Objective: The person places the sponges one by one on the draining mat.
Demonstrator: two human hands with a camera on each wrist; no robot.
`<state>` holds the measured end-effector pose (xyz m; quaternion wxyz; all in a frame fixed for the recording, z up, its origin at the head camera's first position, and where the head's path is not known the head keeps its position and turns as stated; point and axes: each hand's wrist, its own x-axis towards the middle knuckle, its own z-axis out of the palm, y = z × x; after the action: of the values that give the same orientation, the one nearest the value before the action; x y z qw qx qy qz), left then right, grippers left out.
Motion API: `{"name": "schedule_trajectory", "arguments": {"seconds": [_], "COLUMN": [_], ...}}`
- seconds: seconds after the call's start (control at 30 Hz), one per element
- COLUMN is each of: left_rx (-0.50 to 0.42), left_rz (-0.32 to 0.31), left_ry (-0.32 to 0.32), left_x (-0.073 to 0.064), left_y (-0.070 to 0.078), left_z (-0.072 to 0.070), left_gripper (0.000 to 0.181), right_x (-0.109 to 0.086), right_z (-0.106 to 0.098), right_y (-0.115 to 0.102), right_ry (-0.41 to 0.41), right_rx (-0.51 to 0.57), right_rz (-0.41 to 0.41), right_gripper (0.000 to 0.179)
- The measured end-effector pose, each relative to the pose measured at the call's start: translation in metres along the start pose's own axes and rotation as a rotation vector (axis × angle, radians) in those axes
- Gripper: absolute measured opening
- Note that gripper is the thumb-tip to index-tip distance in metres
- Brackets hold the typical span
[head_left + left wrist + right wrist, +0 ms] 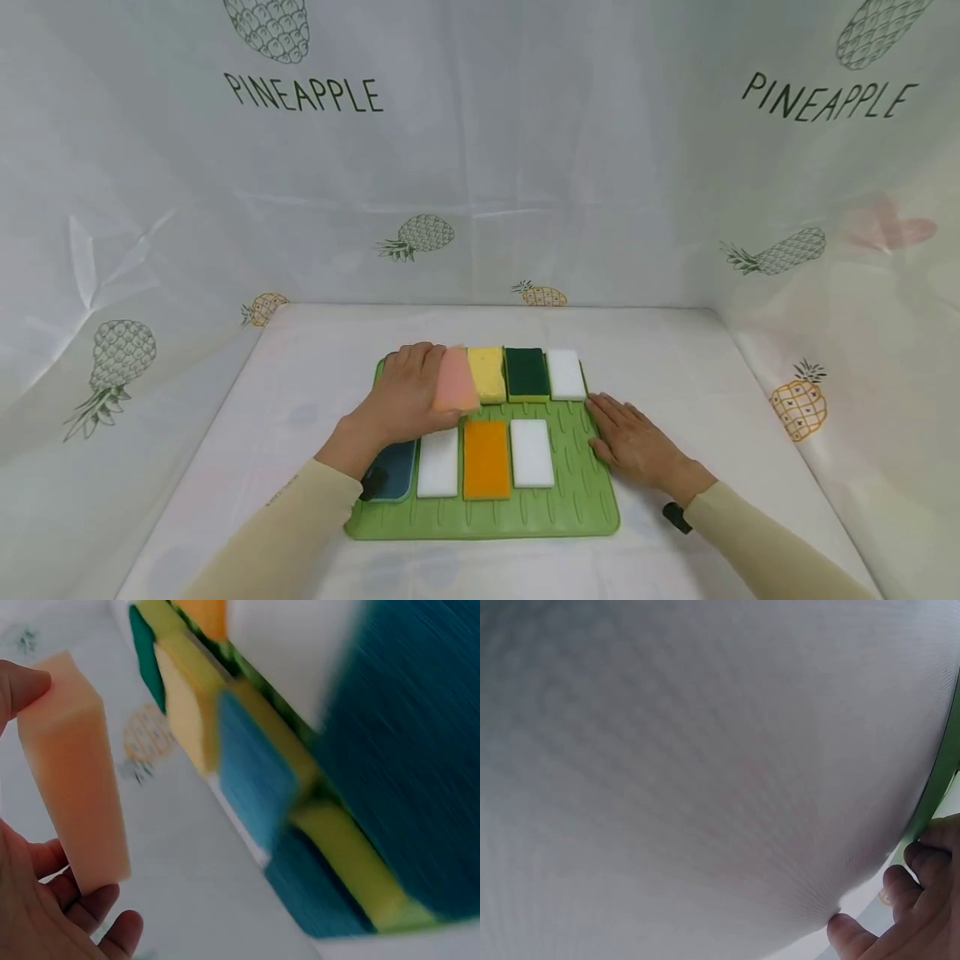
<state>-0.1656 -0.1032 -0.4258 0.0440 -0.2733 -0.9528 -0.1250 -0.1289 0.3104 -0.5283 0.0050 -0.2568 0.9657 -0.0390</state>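
My left hand (408, 392) grips a pink sponge (456, 380) over the back-left part of a green mat (577, 500). In the left wrist view, the thumb and fingertips pinch that pink sponge (79, 780) at its two ends. Beside it in the back row lie a yellow sponge (487, 375), a dark green scouring sponge (527, 372) and a white sponge (566, 374). With fingers extended, my right hand (637, 442) rests at the mat's right edge and holds nothing. The right wrist view shows its fingertips touching the mat's green rim (937, 776).
The front row holds a dark blue sponge (397, 473), partly covered by my left wrist, a white sponge (437, 467), an orange sponge (486, 458) and another white sponge (532, 454). The left wrist view shows a blue sponge (255, 769). Pineapple-printed sheeting (562, 167) walls the table.
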Motion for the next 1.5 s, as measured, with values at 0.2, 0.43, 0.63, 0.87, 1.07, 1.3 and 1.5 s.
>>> {"name": "schedule_trajectory", "arguments": {"seconds": [0.2,0.43,0.63,0.87,1.07,1.3,1.5], "left_rx": [-0.001,0.039,0.066,0.111,0.115,0.149,0.168], "left_rz": [0.053,0.118,0.196,0.249,0.232,0.211,0.207], "left_ry": [-0.055,-0.126,-0.160,-0.219,-0.244,-0.239,-0.253], "left_x": [0.020,0.040,0.049,0.052,0.054,0.055,0.055], "left_y": [0.036,0.077,0.115,0.146,0.156,0.157,0.159], "left_z": [0.012,0.030,0.054,0.085,0.102,0.111,0.110], "left_gripper": [0.096,0.098,0.098,0.096,0.096,0.096,0.094], "right_x": [0.000,0.000,0.000,-0.002,-0.001,0.000,0.000], "right_z": [0.000,0.000,-0.001,-0.005,-0.008,-0.009,-0.009], "right_y": [0.001,0.001,0.004,0.009,0.011,0.014,0.018], "right_ry": [-0.003,0.016,-0.018,-0.011,-0.023,-0.029,-0.029], "right_rx": [0.011,0.019,0.030,0.035,0.060,0.092,0.064], "right_rz": [-0.005,-0.014,-0.006,-0.051,-0.063,-0.059,-0.081], "right_gripper": [0.067,0.067,0.068,0.063,0.061,0.057,0.057]}}
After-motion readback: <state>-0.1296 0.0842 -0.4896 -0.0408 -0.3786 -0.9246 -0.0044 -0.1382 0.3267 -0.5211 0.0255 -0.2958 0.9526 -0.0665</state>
